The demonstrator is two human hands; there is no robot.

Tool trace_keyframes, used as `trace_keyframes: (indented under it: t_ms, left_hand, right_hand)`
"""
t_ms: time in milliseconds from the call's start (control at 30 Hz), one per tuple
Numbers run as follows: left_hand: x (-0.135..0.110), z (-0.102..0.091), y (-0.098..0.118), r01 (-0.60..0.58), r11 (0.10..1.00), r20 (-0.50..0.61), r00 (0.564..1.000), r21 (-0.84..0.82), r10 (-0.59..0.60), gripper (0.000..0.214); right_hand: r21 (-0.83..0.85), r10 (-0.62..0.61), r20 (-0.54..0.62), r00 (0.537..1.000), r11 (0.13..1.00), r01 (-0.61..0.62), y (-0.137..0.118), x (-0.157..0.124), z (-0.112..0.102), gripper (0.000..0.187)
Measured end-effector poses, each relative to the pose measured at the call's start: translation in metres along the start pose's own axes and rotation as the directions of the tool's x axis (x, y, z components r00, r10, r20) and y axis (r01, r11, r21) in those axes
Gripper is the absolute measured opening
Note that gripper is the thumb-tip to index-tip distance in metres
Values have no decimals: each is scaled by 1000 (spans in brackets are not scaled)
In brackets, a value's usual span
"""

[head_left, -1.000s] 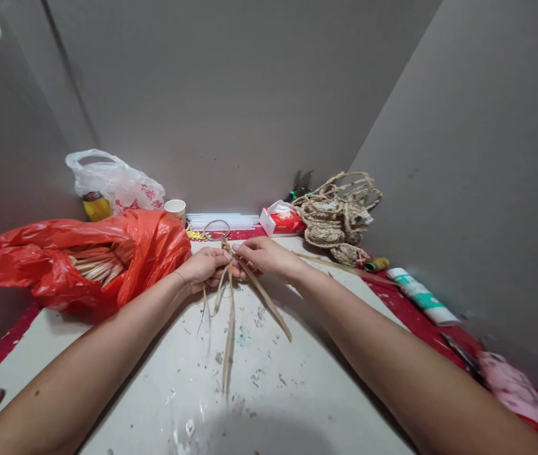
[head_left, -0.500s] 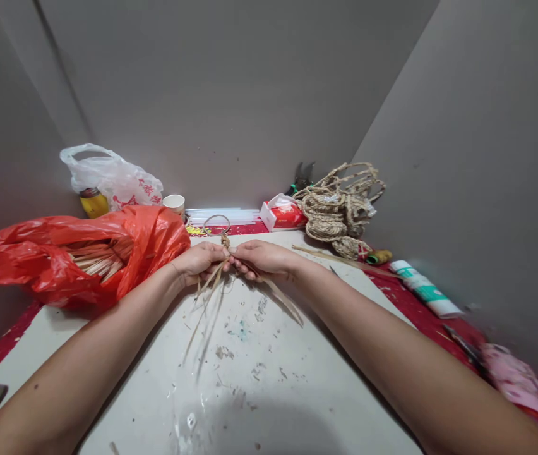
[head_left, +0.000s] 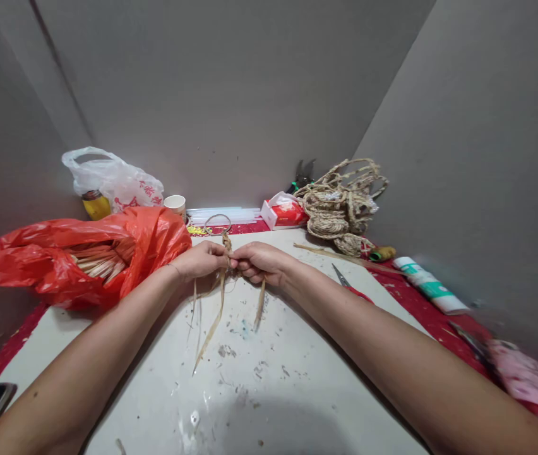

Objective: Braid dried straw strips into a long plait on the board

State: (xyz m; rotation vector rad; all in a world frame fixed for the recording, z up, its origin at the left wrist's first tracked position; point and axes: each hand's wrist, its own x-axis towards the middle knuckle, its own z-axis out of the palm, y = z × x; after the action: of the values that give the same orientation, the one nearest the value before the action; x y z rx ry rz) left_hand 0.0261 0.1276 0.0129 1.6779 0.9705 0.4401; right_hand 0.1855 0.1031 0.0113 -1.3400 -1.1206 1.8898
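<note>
Braid [head_left: 227, 241], just nearside of ring [head_left: 218, 215], is likely light, pliable and fray-prone, best taken at its loose end, where left hand [head_left: 201, 260] pinches it and closed right hand [head_left: 264, 261] grips a strand [head_left: 260, 304].

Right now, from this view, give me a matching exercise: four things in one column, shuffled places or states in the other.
1. plaited fibre
2. scissors
3. red plastic bag
4. tissue box

A. partly hidden by the right forearm
B. between pale sticks and coiled rope
C. at the fingertips of the left hand and right hand
D. gaping, strips showing inside

Pairs: 1-C, 2-A, 3-D, 4-B.
</note>
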Motion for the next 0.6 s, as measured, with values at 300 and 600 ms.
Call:
trace_keyframes:
  t_ms: [300, 600]
  left_hand:
    - [-10, 12, 17, 144, 988, 79, 986, 62, -148, 14]
    - [-9, 31, 10, 104, 995, -34, 994, 9, -104, 25]
  right_hand:
    - [192, -8, -102, 995, 981, 27, 7, 6, 12, 28]
    - [338, 0, -112, 994, 940, 38, 7, 4, 22, 28]
